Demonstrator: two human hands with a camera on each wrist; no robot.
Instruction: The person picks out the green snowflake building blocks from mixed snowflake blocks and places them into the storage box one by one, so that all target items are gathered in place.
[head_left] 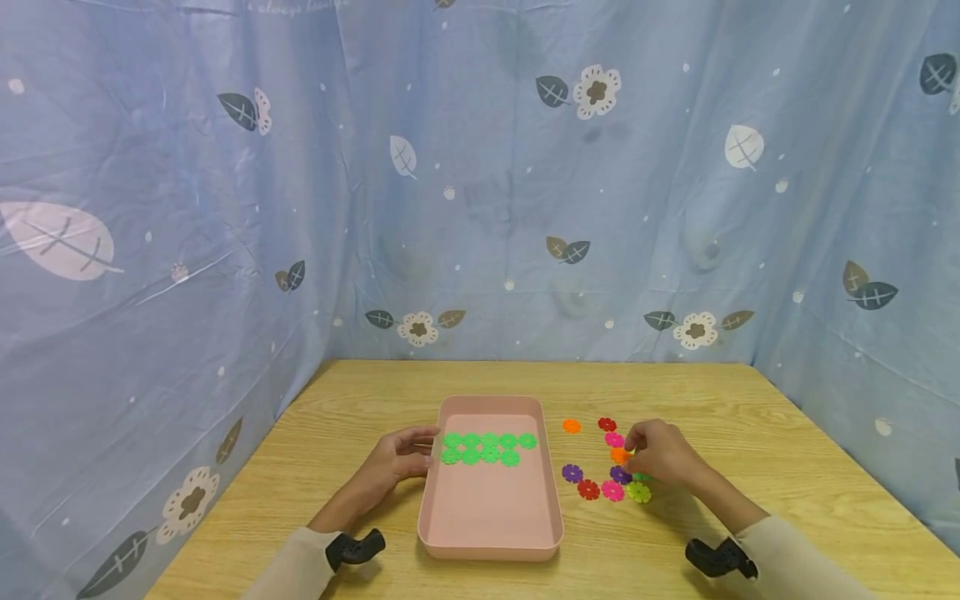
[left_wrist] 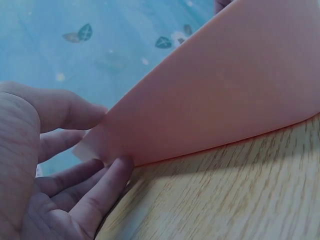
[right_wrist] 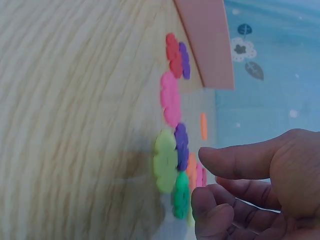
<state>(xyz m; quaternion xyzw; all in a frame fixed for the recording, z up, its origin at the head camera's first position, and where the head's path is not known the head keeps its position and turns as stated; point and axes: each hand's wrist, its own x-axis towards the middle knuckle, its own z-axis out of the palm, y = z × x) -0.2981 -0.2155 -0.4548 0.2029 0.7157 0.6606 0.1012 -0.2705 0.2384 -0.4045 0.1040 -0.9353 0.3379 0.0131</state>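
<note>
The right hand (head_left: 660, 454), grip narrow and holding nothing visible, hovers over the loose coloured discs (head_left: 613, 490) right of the pink tray (head_left: 489, 533); the green disc (right_wrist: 181, 196) lies just beneath its fingertips. The left hand (head_left: 401, 458) rests relaxed against the tray's left wall.

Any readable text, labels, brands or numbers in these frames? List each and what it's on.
None readable.
Curtain: a faint line of script at the top edge in the head view, too small and cut off to read; otherwise only leaf and flower prints.
Tray, flower discs, table: no print or marks visible.
</note>
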